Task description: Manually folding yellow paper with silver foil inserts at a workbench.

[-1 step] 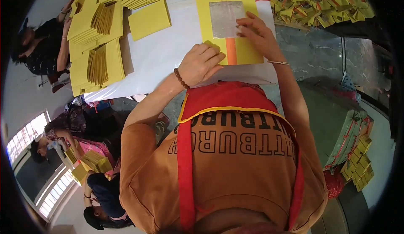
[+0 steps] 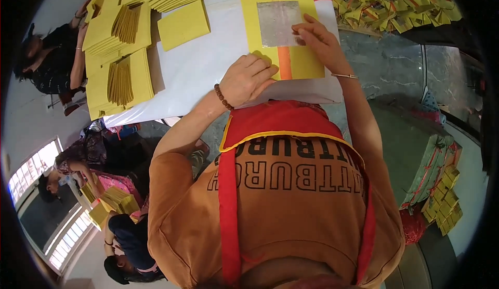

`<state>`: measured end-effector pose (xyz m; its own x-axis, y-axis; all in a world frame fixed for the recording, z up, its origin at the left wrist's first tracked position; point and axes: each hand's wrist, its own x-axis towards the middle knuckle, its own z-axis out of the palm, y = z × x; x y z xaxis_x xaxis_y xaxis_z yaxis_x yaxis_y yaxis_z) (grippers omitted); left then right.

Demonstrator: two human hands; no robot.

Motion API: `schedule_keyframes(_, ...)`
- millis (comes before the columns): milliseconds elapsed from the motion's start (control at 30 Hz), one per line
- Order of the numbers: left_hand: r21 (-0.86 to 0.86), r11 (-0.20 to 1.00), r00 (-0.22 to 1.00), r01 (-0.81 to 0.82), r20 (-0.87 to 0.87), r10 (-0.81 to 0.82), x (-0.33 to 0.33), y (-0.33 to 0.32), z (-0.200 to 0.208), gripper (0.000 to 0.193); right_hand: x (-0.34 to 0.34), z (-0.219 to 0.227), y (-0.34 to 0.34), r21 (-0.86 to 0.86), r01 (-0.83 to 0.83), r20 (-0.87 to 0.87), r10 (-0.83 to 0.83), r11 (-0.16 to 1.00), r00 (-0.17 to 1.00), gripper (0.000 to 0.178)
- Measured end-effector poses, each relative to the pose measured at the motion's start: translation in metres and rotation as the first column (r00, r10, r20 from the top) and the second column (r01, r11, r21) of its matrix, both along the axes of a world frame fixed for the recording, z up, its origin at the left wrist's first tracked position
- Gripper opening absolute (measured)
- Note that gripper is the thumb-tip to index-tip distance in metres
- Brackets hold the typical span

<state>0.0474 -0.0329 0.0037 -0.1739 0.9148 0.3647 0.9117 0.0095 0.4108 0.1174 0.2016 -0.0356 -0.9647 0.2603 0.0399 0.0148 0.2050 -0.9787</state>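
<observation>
A yellow paper sheet (image 2: 310, 66) lies on the table in front of me. It carries a square of silver foil (image 2: 276, 24) and an orange stripe (image 2: 285, 62) below the foil. At the sheet's lower left corner, my left hand (image 2: 248, 80) rests with its fingers curled over the edge, closed on the paper. My right hand (image 2: 323, 43) reaches in from the right; its fingers are slightly bent and apart, with the tips at the foil's right edge. Whether those fingertips press on the foil is hard to tell.
Several stacks of folded yellow paper (image 2: 106, 34) cover the left of the white-covered table (image 2: 208, 55). A single folded yellow piece (image 2: 183, 24) lies nearer. Many yellow folded papers (image 2: 395, 3) are piled at the far right. Co-workers sit at left, one holding yellow papers (image 2: 118, 199).
</observation>
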Motion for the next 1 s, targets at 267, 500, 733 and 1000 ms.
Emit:
schedule_keyframes(267,0.038,0.996,0.987,-0.082,0.141,0.076,-0.005,0.008,0.002,0.010,0.002,-0.010,0.013,-0.169,-0.084,-0.085,0.070,0.982,0.994,0.049)
schedule_keyframes(500,-0.099,0.971,0.887,-0.215,0.397,0.237,-0.008,0.008,0.004,0.012,0.002,-0.006,0.016,-0.183,-0.137,-0.104,0.120,0.973,0.987,0.058)
schedule_keyframes(733,-0.143,0.965,0.831,-0.219,0.491,0.261,-0.009,0.008,0.008,0.014,0.002,0.001,0.014,-0.163,-0.118,-0.050,0.112,0.979,0.992,0.058)
schedule_keyframes(1000,-0.279,0.920,0.669,-0.277,0.631,0.393,-0.016,0.007,-0.001,0.018,0.002,-0.021,0.027,-0.170,-0.224,-0.133,0.203,0.960,0.970,0.054)
